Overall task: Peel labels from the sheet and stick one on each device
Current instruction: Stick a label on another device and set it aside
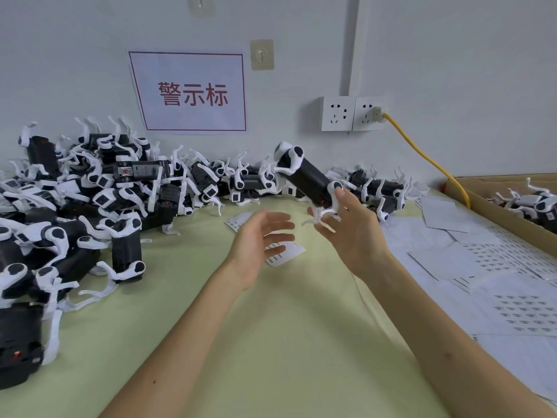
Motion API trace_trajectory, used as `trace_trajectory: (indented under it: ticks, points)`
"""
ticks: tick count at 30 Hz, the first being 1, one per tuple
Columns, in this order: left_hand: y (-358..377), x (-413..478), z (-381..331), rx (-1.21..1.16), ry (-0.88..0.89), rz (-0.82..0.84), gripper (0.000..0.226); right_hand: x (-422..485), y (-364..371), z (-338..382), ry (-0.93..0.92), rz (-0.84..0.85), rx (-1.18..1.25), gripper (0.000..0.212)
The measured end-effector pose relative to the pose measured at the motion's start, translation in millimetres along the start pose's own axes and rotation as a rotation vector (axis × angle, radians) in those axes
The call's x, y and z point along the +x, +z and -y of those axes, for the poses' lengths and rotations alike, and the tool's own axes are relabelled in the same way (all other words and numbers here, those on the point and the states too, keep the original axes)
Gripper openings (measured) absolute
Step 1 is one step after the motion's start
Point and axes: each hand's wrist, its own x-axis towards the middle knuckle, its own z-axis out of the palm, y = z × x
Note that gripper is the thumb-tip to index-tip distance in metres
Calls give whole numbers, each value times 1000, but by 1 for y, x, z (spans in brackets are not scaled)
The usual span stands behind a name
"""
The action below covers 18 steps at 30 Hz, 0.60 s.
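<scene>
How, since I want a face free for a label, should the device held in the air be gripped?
Take the raised device round the middle of its black body, coming from below. The right hand pinches only its lower end. White legs stick out at both ends and look thin, likely poor handles; the bare stretch between them is straight and clear.

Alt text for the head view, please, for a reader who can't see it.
The right hand holds a black-and-white device tilted above the green table, with the left hand open beside it. A pile of devices lines the wall at left; label sheets lie at right.
</scene>
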Motion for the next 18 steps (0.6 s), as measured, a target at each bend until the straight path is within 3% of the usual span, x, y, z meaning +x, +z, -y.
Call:
trace_trajectory:
  ticks: [2, 5, 9, 14, 18]
  points:
    - [-9, 0, -6, -244, -82, 92, 52, 0, 1, 2, -11, 1, -23, 63]
    - [-8, -1, -9, -395, -142, 229, 65, 1, 2, 1, -12, -31, -15, 61]
    - [0, -5, -6, -345, -175, 295, 73, 0, 2, 5, -6, -18, 53, 67]
    - [-3, -4, -8, -432, -134, 281, 57, -1, -4, 7, -13, 0, 91, 59]
    - [5, -5, -5, -249, -172, 383, 61, -1, 3, 4, -7, 58, -53, 61]
